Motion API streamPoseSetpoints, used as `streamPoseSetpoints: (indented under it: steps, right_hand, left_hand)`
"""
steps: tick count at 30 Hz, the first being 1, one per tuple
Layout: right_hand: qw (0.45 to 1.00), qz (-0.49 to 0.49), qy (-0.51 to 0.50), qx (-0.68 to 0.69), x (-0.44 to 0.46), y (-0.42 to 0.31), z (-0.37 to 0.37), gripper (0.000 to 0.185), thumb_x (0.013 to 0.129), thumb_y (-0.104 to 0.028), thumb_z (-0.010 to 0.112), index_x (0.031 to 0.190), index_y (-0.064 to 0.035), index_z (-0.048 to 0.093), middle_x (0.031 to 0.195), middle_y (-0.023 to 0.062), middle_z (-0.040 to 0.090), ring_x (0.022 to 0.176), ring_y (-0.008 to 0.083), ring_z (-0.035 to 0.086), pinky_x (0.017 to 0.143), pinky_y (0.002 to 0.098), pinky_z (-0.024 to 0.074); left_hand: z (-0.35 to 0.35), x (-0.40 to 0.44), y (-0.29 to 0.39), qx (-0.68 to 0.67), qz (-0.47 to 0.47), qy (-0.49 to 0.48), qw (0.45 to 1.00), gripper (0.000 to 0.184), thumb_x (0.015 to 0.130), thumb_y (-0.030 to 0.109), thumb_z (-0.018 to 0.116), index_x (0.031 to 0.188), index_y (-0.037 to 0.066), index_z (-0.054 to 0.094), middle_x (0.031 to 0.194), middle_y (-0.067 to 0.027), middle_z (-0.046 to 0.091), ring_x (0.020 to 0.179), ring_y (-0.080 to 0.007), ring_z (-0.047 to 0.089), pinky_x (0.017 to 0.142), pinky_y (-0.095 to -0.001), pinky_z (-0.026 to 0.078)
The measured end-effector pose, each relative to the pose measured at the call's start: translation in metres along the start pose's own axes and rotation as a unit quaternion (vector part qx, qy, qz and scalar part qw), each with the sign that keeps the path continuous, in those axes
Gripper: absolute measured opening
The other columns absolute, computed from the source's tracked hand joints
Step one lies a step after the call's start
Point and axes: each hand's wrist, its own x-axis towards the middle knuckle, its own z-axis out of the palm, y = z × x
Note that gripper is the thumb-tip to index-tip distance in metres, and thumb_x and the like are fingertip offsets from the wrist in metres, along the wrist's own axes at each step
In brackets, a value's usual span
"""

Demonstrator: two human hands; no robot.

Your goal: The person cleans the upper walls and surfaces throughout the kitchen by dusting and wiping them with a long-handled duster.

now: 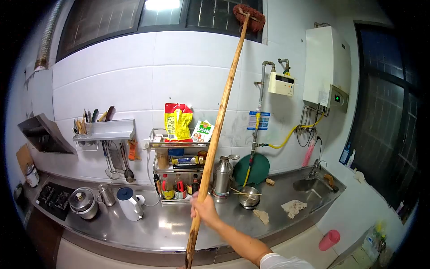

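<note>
My right hand is wrapped round the lower part of a long wooden-handled mop, held nearly upright and leaning a little to the right. Its reddish-brown fabric head is up against the dark window at the top of the wall. The lower end of the handle runs out of the bottom of the view. I cannot see my left hand. Behind the handle stands a metal rack with sauce bottles and food packets.
Along the steel counter stand a pot, a white kettle, a metal flask, a bowl and cloths. To the right are a sink, a gas meter with pipes, and a water heater.
</note>
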Motion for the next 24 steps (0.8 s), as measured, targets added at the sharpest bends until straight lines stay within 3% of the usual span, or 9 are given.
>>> streamPoseSetpoints:
  steps: [1, 3, 5, 7, 9, 13, 16, 20, 24]
  right_hand:
    - [1.0, -0.019, -0.013, 0.009, 0.016, -0.014, -0.003, 0.024, 0.088, -0.008, 0.057, 0.105, -0.0014, 0.041, 0.069, 0.0054, 0.051, 0.05, 0.0131, 0.053, 0.046, 0.0285, 0.0471]
    - [0.999, -0.04, -0.031, 0.014, 0.035, -0.04, -0.003, 0.028, 0.088, -0.009, 0.058, 0.109, -0.001, 0.04, 0.072, 0.0062, 0.052, 0.054, 0.0135, 0.055, 0.049, 0.0283, 0.0482]
    - [0.994, -0.106, -0.018, 0.032, 0.042, -0.059, 0.005, 0.035, 0.089, -0.011, 0.056, 0.116, -0.0003, 0.037, 0.079, 0.0081, 0.054, 0.061, 0.0144, 0.058, 0.053, 0.0283, 0.05]
    - [0.992, -0.11, -0.023, 0.052, 0.043, -0.06, 0.006, 0.036, 0.09, -0.011, 0.055, 0.118, 0.0, 0.036, 0.081, 0.0087, 0.054, 0.061, 0.0148, 0.058, 0.054, 0.0289, 0.0506]
    - [0.991, -0.099, -0.026, 0.091, 0.046, -0.066, 0.008, 0.033, 0.091, -0.013, 0.054, 0.117, -0.0017, 0.037, 0.08, 0.0085, 0.054, 0.058, 0.0149, 0.057, 0.051, 0.0289, 0.0505]
    - [0.992, -0.088, -0.047, 0.072, 0.082, -0.103, 0.005, 0.023, 0.09, -0.017, 0.056, 0.105, -0.0066, 0.041, 0.073, 0.0072, 0.053, 0.047, 0.0129, 0.052, 0.041, 0.0273, 0.0462]
    - [0.993, -0.105, -0.058, 0.021, 0.124, -0.14, 0.008, 0.018, 0.089, -0.014, 0.057, 0.097, -0.008, 0.042, 0.066, 0.0046, 0.051, 0.04, 0.0113, 0.047, 0.035, 0.0273, 0.0418]
    - [0.988, -0.143, -0.051, -0.033, 0.153, -0.178, 0.028, 0.016, 0.086, -0.009, 0.055, 0.093, -0.0052, 0.042, 0.064, 0.005, 0.049, 0.039, 0.0117, 0.046, 0.035, 0.028, 0.0422]
    - [0.985, -0.161, -0.031, -0.049, 0.151, -0.173, 0.045, 0.015, 0.087, -0.009, 0.055, 0.092, -0.004, 0.042, 0.064, 0.0052, 0.048, 0.039, 0.0116, 0.046, 0.034, 0.0277, 0.0418]
  left_hand:
    - [-0.009, 0.009, 0.014, -0.003, 0.001, 0.005, 1.0, 0.025, 0.079, 0.018, 0.05, 0.071, -0.004, 0.062, 0.068, -0.0275, 0.059, 0.067, -0.042, 0.06, 0.061, -0.0479, 0.046]
    - [-0.064, 0.032, 0.104, -0.064, -0.069, 0.036, 0.995, 0.012, 0.076, 0.013, 0.059, 0.076, 0.004, 0.066, 0.063, -0.0136, 0.061, 0.061, -0.0233, 0.059, 0.056, -0.0399, 0.044]
    - [-0.082, 0.053, 0.155, -0.102, -0.059, 0.132, 0.984, 0.017, 0.074, 0.016, 0.057, 0.074, 0.002, 0.066, 0.065, -0.0229, 0.061, 0.065, -0.0367, 0.063, 0.059, -0.0449, 0.046]
    - [-0.07, 0.105, 0.136, 0.028, 0.058, 0.192, 0.979, 0.02, 0.072, 0.022, 0.063, 0.072, 0.003, 0.058, 0.064, -0.0195, 0.06, 0.064, -0.0403, 0.059, 0.06, -0.0466, 0.047]
    - [-0.088, 0.124, 0.172, 0.02, 0.048, 0.217, 0.975, 0.015, 0.067, 0.018, 0.062, 0.071, 0.004, 0.059, 0.064, -0.0205, 0.06, 0.064, -0.0424, 0.058, 0.06, -0.0489, 0.048]
    - [-0.114, 0.162, 0.218, 0.024, 0.125, 0.292, 0.948, 0.014, 0.067, 0.016, 0.062, 0.071, 0.003, 0.059, 0.064, -0.0215, 0.06, 0.062, -0.0416, 0.059, 0.059, -0.0499, 0.048]
    - [-0.138, 0.186, 0.253, 0.011, 0.127, 0.295, 0.947, 0.012, 0.069, 0.014, 0.06, 0.074, 0.003, 0.06, 0.067, -0.022, 0.061, 0.065, -0.0413, 0.059, 0.06, -0.0498, 0.048]
    - [-0.177, 0.201, 0.282, -0.054, 0.158, 0.284, 0.944, 0.014, 0.07, 0.014, 0.059, 0.076, 0.001, 0.062, 0.07, -0.0225, 0.061, 0.07, -0.0406, 0.06, 0.063, -0.0477, 0.048]
    - [-0.193, 0.187, 0.281, -0.091, 0.153, 0.267, 0.947, 0.016, 0.07, 0.014, 0.059, 0.077, 0.0, 0.062, 0.071, -0.023, 0.061, 0.071, -0.0409, 0.059, 0.064, -0.0469, 0.048]
